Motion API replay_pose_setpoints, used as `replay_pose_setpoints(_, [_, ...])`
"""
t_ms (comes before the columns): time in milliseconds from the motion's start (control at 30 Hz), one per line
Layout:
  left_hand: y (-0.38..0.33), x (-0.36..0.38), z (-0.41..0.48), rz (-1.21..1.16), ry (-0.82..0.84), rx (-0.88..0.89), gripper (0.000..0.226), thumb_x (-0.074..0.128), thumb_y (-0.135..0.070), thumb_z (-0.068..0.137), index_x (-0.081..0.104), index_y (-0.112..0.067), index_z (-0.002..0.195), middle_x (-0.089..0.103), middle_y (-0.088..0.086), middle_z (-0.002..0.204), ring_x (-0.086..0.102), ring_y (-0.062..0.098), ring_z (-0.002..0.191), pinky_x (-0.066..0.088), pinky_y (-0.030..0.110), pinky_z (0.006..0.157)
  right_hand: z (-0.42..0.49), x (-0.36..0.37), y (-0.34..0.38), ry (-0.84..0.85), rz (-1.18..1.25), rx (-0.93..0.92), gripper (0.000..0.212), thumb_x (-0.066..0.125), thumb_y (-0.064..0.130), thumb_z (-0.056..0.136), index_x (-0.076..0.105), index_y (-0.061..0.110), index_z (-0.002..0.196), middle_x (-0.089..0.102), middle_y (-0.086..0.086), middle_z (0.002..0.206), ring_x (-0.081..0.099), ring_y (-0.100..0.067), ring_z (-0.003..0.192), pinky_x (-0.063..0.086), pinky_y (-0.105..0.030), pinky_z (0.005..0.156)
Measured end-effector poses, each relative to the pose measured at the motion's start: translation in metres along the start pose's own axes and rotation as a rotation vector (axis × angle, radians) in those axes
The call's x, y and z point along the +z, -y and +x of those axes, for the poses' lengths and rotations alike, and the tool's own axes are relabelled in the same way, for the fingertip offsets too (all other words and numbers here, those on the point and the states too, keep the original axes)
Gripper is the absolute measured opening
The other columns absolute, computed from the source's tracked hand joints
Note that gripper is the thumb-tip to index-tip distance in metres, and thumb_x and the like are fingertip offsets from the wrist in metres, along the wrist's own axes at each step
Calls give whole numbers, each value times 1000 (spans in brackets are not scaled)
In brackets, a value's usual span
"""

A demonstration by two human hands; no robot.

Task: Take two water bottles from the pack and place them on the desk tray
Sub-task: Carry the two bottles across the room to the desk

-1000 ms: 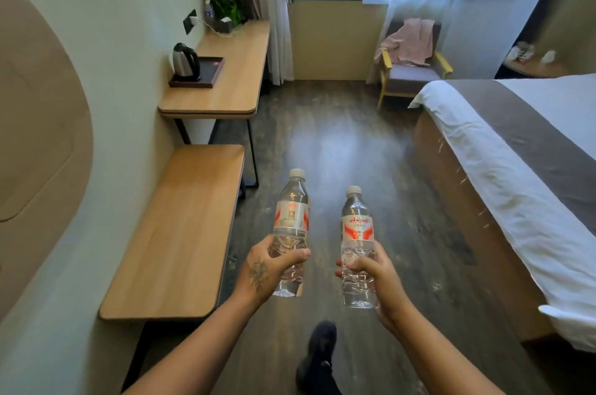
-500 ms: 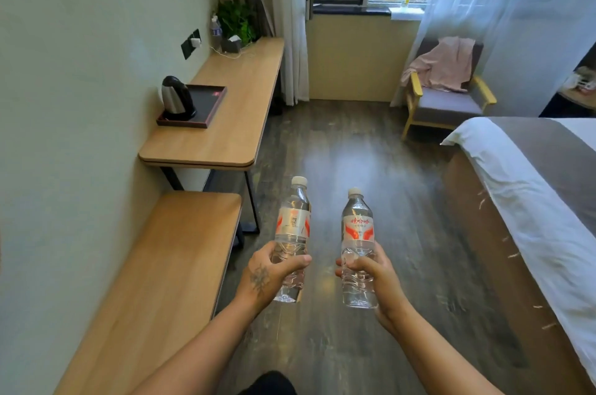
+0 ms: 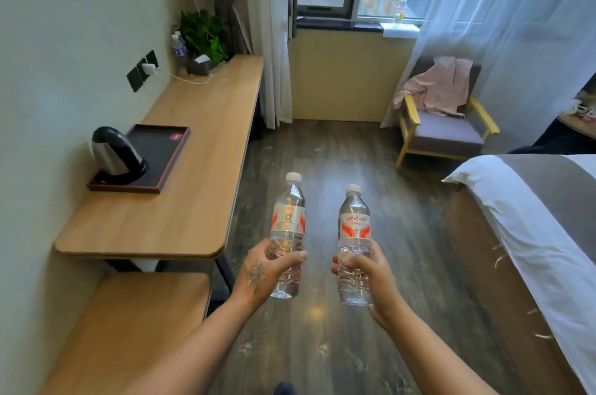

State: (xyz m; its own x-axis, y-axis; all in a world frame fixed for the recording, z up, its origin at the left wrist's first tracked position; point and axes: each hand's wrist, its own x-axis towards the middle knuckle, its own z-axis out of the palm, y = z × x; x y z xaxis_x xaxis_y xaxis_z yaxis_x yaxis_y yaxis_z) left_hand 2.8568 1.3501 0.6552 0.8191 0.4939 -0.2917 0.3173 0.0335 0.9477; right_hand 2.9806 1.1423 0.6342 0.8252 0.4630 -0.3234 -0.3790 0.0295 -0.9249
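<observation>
Head view, the only view supplied. The left hand (image 3: 262, 269) is wrapped round the lower body of a clear plastic water bottle with a white cap and a red-and-silver label (image 3: 288, 227); fingers and thumb are closed firmly on it. The right hand (image 3: 364, 269) is likewise clamped on a second clear plastic water bottle with a white cap and red label (image 3: 354, 233). Both bottles are upright, side by side but apart, held over the dark wood-plank floor (image 3: 322, 152), well short of their destination. The low grip leaves each base exposed, presumably so that it can be set straight down.

The dark rectangular tray with a reddish rim (image 3: 167, 159) lies on the long light-wood desk (image 3: 200, 194) against the left wall, ahead and to the left of the hands. A steel-and-black electric kettle (image 3: 114, 154) occupies its near left part; the far and right portion appears bare, save for a small red item in the far corner that is too small to identify.

Assessment: extraction from the pack is complete; the carry is in hand; placement is not yet done. The bottles should go onto the bare portion, clear of the kettle. Risk: a bottle set on the raised rim may topple.
</observation>
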Motion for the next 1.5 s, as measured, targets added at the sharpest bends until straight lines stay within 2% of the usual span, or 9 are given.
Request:
replay_pose_setpoints(33, [-10, -3, 24, 5, 4, 0, 67, 85, -66, 62, 79, -26, 115, 86, -14, 98, 83, 5, 87, 60, 23, 75, 21, 5, 10, 1, 1, -4, 76, 85, 25, 57, 61, 11, 127, 77, -20, 99, 76, -37, 83, 64, -49, 78])
replay_pose_setpoints(167, [-39, -7, 114, -25, 16, -12, 66, 89, -60, 65, 79, -23, 119, 87, -1, 105, 84, 19, 97, 66, 48, 96, 105, 17, 42, -4, 10, -9, 77, 85, 27, 58, 61, 12, 129, 77, -22, 103, 76, -37, 86, 66, -46, 77])
replay_pose_setpoints(233, [-48, -7, 162, -20, 12, -11, 67, 89, -60, 67, 77, -22, 121, 87, 1, 108, 84, 22, 100, 65, 51, 99, 152, 19, 56, 7, 4, -10, 76, 85, 27, 60, 60, 13, 130, 76, -23, 107, 78, -36, 86, 66, -43, 75])
replay_pose_setpoints(333, [-60, -6, 233, -3, -7, -16, 69, 88, -61, 67, 76, -23, 124, 86, 2, 109, 83, 22, 102, 66, 50, 99, 230, 19, 71, 30, -8, 1, 72, 84, 23, 64, 59, 13, 131, 77, -23, 107, 79, -34, 84, 67, -40, 72])
replay_pose_setpoints(433, [-78, -3, 302, -14, -45, -19, 69, 87, -60, 66, 76, -22, 123, 86, 2, 108, 83, 23, 102, 66, 46, 97, 308, 19, 90, 44, -12, 3, 79, 86, 31, 58, 59, 13, 130, 76, -26, 110, 79, -36, 86, 67, -42, 74])
replay_pose_setpoints(600, [-121, 3, 417, -22, -111, -54, 70, 88, -61, 62, 78, -23, 120, 86, 2, 107, 83, 25, 101, 67, 44, 95, 439, 19, 130, 99, -29, 37, 76, 86, 29, 58, 60, 11, 127, 77, -23, 103, 79, -36, 83, 66, -41, 70])
replay_pose_setpoints(767, [-156, 7, 511, -58, -151, -65, 73, 89, -62, 60, 78, -23, 121, 86, 4, 109, 83, 25, 102, 66, 51, 100, 545, 21, 171, 133, -58, 47, 74, 85, 28, 59, 60, 12, 126, 77, -25, 105, 79, -37, 83, 66, -42, 70])
replay_pose_setpoints(1267, [-218, -21, 759, -94, -136, -62, 76, 90, -58, 63, 76, -17, 125, 83, 11, 114, 82, 33, 104, 64, 61, 103, 770, 65, 241, 93, -49, 72, 79, 83, 28, 58, 57, 8, 130, 77, -23, 101, 79, -34, 80, 66, -39, 65])
replay_pose_setpoints(1500, [-243, -30, 842, -100, -88, -34, 78, 88, -60, 62, 75, -18, 127, 83, 11, 116, 81, 33, 106, 63, 60, 104, 841, 77, 271, 84, -76, 52, 71, 82, 25, 64, 58, 12, 130, 74, -29, 109, 80, -33, 83, 67, -42, 74])
